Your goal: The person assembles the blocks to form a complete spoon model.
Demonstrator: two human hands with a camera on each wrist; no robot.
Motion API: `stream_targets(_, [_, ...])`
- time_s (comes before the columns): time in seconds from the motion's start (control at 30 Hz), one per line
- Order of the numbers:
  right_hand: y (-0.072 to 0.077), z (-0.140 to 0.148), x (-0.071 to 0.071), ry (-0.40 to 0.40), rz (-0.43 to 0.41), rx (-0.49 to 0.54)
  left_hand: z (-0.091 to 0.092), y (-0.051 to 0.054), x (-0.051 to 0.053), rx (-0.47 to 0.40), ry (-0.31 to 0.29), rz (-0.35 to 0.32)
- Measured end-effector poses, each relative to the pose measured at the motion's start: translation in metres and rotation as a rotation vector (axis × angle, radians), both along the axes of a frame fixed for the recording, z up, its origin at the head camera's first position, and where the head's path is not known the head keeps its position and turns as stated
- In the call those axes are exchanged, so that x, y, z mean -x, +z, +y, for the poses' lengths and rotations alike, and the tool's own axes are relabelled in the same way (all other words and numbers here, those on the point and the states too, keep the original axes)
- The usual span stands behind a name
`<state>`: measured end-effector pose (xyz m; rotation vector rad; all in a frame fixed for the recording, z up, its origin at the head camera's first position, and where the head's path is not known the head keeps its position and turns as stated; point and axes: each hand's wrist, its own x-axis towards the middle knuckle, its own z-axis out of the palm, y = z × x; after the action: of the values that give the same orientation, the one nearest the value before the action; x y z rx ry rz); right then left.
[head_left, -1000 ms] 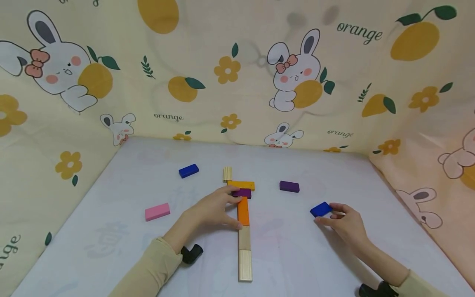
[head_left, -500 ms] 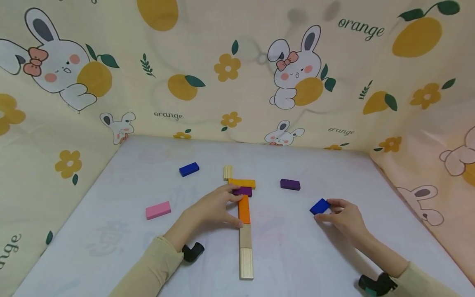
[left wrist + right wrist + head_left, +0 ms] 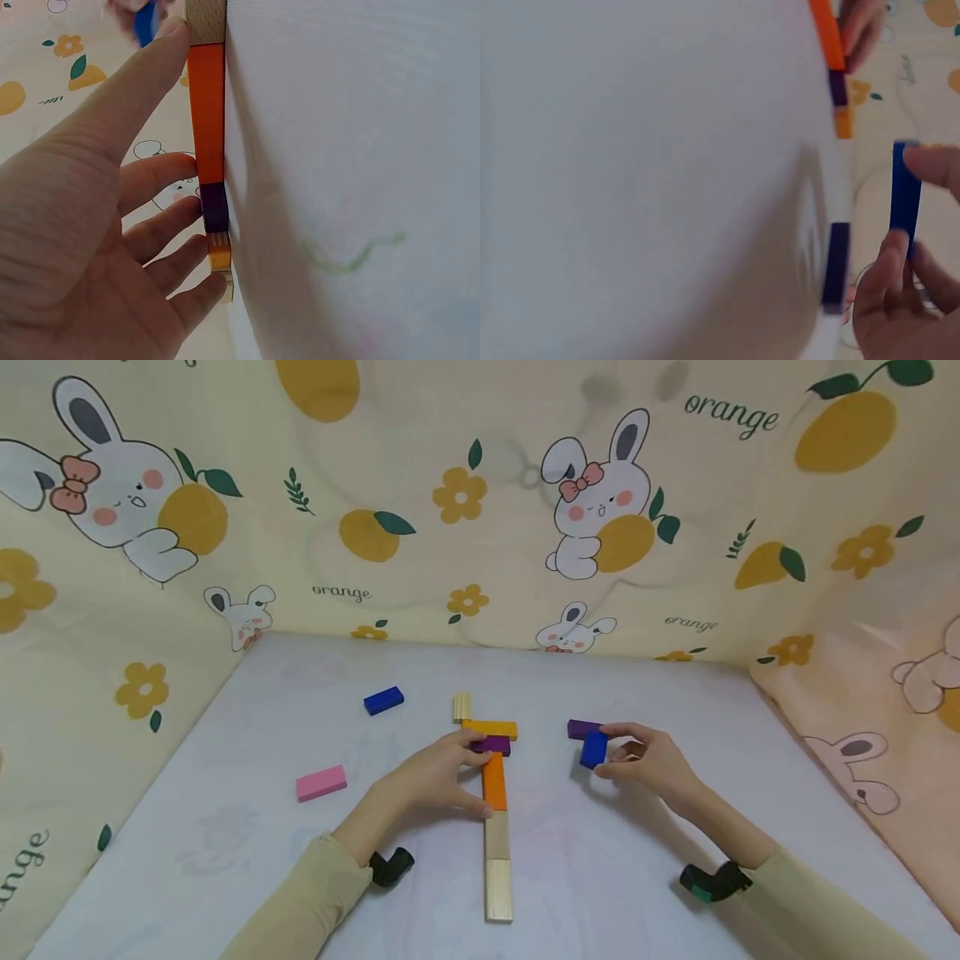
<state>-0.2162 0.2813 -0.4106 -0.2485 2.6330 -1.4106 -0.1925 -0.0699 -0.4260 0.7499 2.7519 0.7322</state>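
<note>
Blocks [image 3: 495, 793] numbered 10: 9 on the white surface [image 3: 247, 727], 1 held above it. At far left lay the pink block [image 3: 321, 783]; farther back and to its right lay a blue block [image 3: 384, 700]. The left hand [image 3: 423, 781] had thumb and fingers spread apart, fingertips at the left side of the central row [image 3: 497, 835]. Near to far, this comprised 2 plain wood blocks [image 3: 498, 892], the orange block [image 3: 494, 777], 1 purple block [image 3: 499, 745] and the yellow block [image 3: 495, 729], both crosswise, then a pale ribbed block [image 3: 462, 707]. To the right lay another purple block [image 3: 580, 729], partly hidden by the other blue block [image 3: 595, 749], which the right hand [image 3: 652, 764] pinched between thumb and fingers.
</note>
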Motion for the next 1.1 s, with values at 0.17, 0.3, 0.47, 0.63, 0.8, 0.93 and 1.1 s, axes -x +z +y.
stream_targets(0.17, [0.005,-0.026,0.029,0.111,0.029,0.046,0.002,0.001,0.003,0.003,0.003,-0.006])
stream_targets(0.3, [0.007,-0.049,0.05,0.171,0.039,0.003,0.002,0.0,0.005,0.02,-0.005,-0.005])
stream_targets(0.47, [0.004,-0.067,0.077,0.193,0.035,-0.034,0.002,0.001,0.005,0.038,-0.002,-0.012])
stream_targets(0.63, [-0.003,-0.076,0.095,0.148,-0.012,-0.023,0.003,0.004,0.004,0.031,-0.006,-0.023])
stream_targets(0.8, [-0.013,-0.081,0.106,0.107,-0.034,-0.06,0.003,0.006,0.002,0.036,-0.007,-0.023])
stream_targets(0.93, [-0.018,-0.084,0.111,0.103,-0.057,-0.093,0.002,0.006,0.001,0.032,-0.007,-0.021])
stream_targets(1.1, [-0.018,-0.087,0.115,0.162,-0.099,-0.068,0.001,0.006,0.001,0.024,-0.007,-0.026])
